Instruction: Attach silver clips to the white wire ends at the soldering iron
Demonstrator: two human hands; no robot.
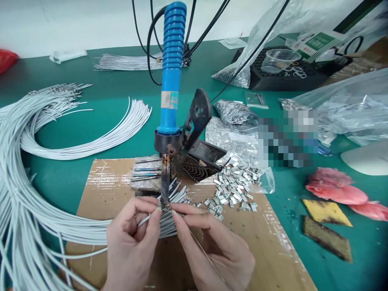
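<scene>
A soldering iron with a ribbed blue handle (171, 76) points straight down in a black holder (168, 141). Its dark tip ends right between my fingertips. My left hand (133, 238) is closed, pinching the end of a white cable (143, 220) beside the tip. My right hand (214, 242) is closed too, with a thin silvery solder wire (206, 254) running down from its fingers. A tiny metal piece (166, 207) shows at the tip, partly covered by the fingers. Behind the hands lie more white cable ends (178, 196).
A large bundle of white cables (39, 194) curves along the left. Small metal clips (233, 190) are heaped on the cardboard (266, 238) at right, near plastic bags (233, 137). A yellow sponge (327, 212) and pink cloth (336, 188) lie farther right. Black cords hang overhead.
</scene>
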